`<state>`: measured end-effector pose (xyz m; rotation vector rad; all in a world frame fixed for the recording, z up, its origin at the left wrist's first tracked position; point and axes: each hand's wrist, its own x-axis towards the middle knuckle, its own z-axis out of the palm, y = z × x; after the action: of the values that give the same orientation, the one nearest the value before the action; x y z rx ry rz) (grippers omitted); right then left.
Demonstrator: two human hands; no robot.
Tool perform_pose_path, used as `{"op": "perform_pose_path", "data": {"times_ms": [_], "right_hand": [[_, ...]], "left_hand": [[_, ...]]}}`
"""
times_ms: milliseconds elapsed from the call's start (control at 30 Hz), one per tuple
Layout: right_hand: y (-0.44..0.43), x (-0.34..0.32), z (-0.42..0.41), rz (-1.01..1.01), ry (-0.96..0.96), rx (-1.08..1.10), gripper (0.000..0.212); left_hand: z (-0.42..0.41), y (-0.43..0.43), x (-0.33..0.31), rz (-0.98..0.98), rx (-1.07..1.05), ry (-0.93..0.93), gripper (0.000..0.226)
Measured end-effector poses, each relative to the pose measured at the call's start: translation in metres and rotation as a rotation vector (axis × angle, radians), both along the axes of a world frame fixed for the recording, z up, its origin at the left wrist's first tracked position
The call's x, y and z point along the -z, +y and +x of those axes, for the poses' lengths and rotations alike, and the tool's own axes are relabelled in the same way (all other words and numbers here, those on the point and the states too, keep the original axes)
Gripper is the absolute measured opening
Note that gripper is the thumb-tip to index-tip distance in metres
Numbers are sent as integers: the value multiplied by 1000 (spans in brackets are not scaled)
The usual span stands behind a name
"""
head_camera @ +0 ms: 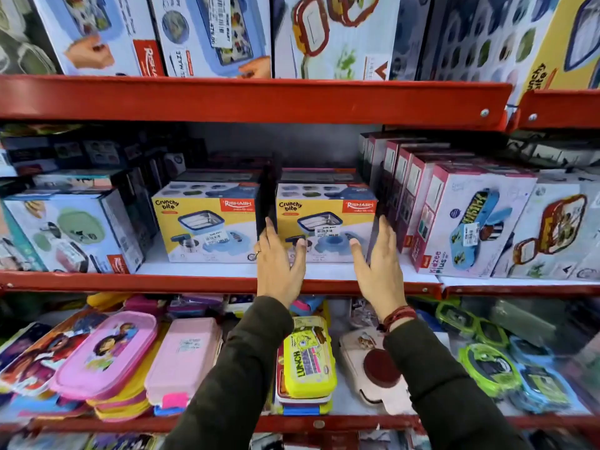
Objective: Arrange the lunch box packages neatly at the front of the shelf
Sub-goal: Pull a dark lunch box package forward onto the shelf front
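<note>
Two bare hands in dark olive sleeves reach to the middle tier of a red metal shelf (227,282) in a shop aisle, seen from the head camera: the left hand (281,263), a ring on one finger, and the right hand (378,263), red thread bands at its wrist, are both flat and spread, fingers apart and holding nothing, set well apart from each other on either side of a yellow and white "Crunchy bite" cardboard lunch box package (326,222). That package stands upright between the hands, near the front of the shelf, the left fingertips at its left edge and the right fingertips at its right edge; whether they press the card cannot be told. Just left of the left hand stands a second, identical yellow and white lunch box package (206,222), upright and level with the first, a dark gap between the two. Right of the right hand runs a row of maroon and white cartons (467,222), angled. Further left of the left hand sits a pale blue carton with a green lunch box printed on it (69,230). Below the hands, on the lower tier, lie loose plastic lunch boxes, among them a pink oval one (107,354) and a yellow one marked "LUNCH" (306,352)
</note>
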<state>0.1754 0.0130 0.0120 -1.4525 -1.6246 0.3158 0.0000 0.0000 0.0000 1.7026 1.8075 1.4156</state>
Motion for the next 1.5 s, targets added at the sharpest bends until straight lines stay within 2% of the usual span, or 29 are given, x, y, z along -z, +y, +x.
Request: {"op": "perform_pose_path", "data": {"times_ms": [100,200,367,500,600,833,900,1033,1100,1167,1300,1367,1500], "right_hand": [[10,6,8,-104,21,-31,76],[6,7,13,-134,76,-61,63],[-2,12,29,-84,141,-103,83],[-7,18,41,-39,164,-202,94],[-10,14,43,13,171,-213,93],[-15,-3,50,130,337,-219,61],[-15,-8,48,153,386,-203,49],[-13,-16,42,205,527,-205,38],[-12,-17,41,205,553,-218,40],[-14,-17,41,176,560,-242,54],[-11,-12,48,117,478,-265,68],[-6,-8,47,125,406,-201,67],[1,-3,42,140,405,-137,56]], "left_hand": [[-4,6,2,-14,-23,70,83],[-9,4,0,-27,6,113,94],[-29,-1,7,-3,131,101,113],[-40,-9,7,84,232,29,107],[-47,-13,3,132,283,5,102],[-40,-30,-18,192,298,-271,60],[-43,-31,-21,193,335,-273,60],[-47,-32,-24,230,388,-140,73],[-47,-31,-24,241,381,-129,77],[-44,-30,-23,244,357,-119,77],[-37,-27,-21,239,285,-212,62],[-36,-23,-21,231,233,-275,53],[-35,-11,-16,205,208,-248,58]]}}
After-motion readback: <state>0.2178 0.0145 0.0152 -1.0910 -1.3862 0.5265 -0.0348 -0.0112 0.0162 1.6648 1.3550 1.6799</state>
